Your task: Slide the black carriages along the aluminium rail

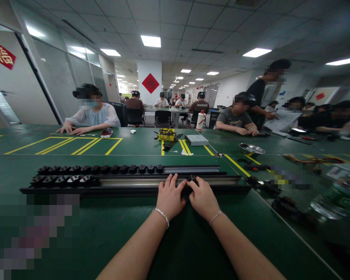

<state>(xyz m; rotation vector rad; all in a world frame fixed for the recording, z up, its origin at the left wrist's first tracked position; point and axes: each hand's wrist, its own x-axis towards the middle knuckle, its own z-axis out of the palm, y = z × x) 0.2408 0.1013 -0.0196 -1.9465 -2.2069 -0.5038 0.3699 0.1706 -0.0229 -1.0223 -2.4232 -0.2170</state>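
Two long black power-track rails (140, 182) lie side by side across the green table. A row of black socket modules (105, 168) lines the far rail, and several more modules (61, 180) sit at the left end of the near one. My left hand (170, 197) rests on the near rail with its fingers spread, the index finger pointing at a small black socket module (192, 178). My right hand (203, 197) has its fingers bent against that same module, which it partly hides. Whether the module is seated in the rail's slot I cannot tell.
Loose black parts (288, 208) and a clear plastic bottle (335, 196) lie on the right. Further back are a metal bowl (252, 148), a grey box (196, 140) and a yellow box with cables (166, 134). Co-workers sit across the table.
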